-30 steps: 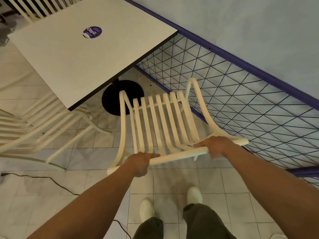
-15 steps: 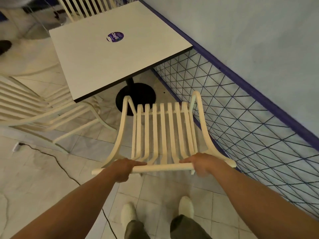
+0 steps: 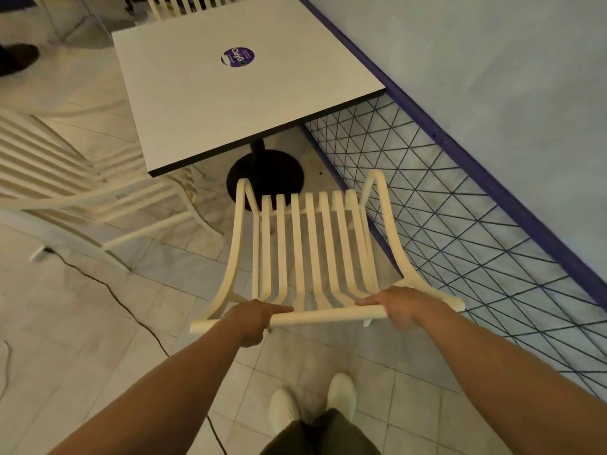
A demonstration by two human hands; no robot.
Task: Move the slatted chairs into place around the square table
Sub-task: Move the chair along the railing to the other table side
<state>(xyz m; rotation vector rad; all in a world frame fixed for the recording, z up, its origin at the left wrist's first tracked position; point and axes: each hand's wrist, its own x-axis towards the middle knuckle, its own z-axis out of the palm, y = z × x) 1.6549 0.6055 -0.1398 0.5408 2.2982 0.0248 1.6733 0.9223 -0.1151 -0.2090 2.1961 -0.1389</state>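
Observation:
A cream slatted chair stands in front of me, its seat facing the near edge of the white square table. My left hand grips the left part of the chair's top rail and my right hand grips the right part. A second slatted chair sits at the table's left side, its seat partly under the tabletop. The back of a third slatted chair shows beyond the table's far edge.
A black round pedestal base holds up the table. A dark wire mesh fence with a purple rail runs close along the right, under a pale wall. A thin black cable crosses the tiled floor at left. My shoes are below.
The chair has straightened so its slats point squarely at the table, and it stands nearer the table's near edge. Both hands have kept their hold on the top rail.

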